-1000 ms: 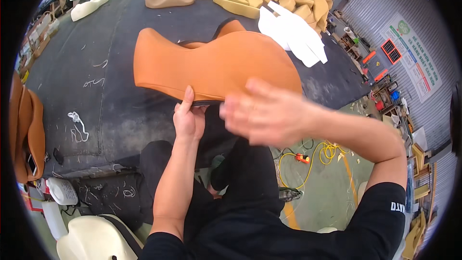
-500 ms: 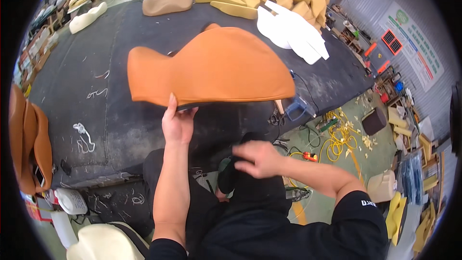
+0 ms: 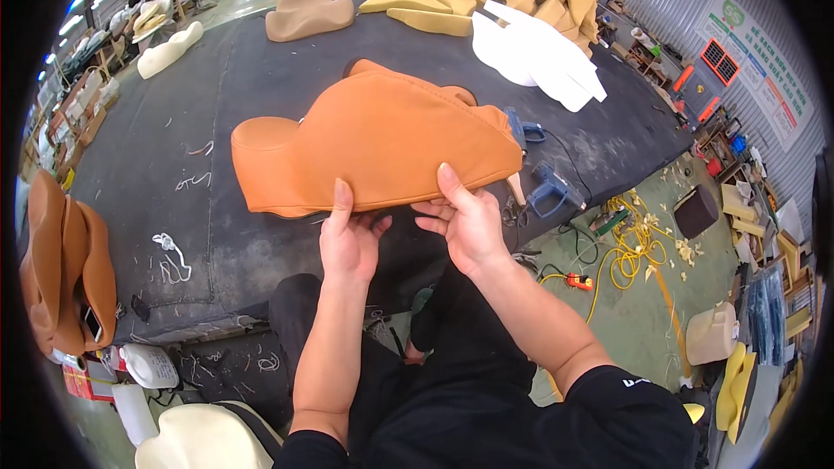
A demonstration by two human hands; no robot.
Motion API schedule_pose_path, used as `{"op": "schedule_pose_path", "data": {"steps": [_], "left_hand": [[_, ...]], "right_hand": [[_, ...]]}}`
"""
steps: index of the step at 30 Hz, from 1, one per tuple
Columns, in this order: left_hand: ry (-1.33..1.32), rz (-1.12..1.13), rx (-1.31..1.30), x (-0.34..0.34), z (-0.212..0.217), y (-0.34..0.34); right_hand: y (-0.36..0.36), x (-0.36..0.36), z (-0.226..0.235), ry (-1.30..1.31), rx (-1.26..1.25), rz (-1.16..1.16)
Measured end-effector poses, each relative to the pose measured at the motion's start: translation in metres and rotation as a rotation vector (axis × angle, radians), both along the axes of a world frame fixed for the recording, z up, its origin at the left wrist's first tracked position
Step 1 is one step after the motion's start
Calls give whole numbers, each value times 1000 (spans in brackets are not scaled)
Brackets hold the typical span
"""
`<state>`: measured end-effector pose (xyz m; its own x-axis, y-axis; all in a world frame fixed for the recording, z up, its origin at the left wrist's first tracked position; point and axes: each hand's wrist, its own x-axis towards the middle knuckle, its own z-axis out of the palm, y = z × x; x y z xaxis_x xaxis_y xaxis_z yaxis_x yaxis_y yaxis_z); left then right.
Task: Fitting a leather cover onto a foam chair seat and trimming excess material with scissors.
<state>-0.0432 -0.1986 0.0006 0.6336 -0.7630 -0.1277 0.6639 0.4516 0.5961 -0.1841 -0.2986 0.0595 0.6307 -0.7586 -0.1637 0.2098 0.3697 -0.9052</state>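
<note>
over the black work table (image 3: 156,152), the orange padded seat (image 3: 382,143) is just beyond both hands; whether its far side rests down, i cannot tell. the left hand (image 3: 349,241) and the right hand (image 3: 469,227) are half closed on its near edge, thumbs on top, fingers curled under. it seems rather light, soft outside, firm inside, maybe slightly slippery; this edge looks best for holding.
</note>
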Motion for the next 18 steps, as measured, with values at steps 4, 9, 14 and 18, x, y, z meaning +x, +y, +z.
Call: {"op": "schedule_pose_path", "data": {"steps": [4,9,14,18], "left_hand": [[24,114,-306,7,-15,-6],[-49,-33,-383,51,-77,21],[-73,-52,-348,37,-53,27],[-2,-47,-320,22,-44,21]], "right_hand": [[10,13,-14,-224,-89,-65],[34,20,-46,-268,-186,-38],[38,18,-42,-225,-122,-50],[44,21,-23,-141,-10,53]]}}
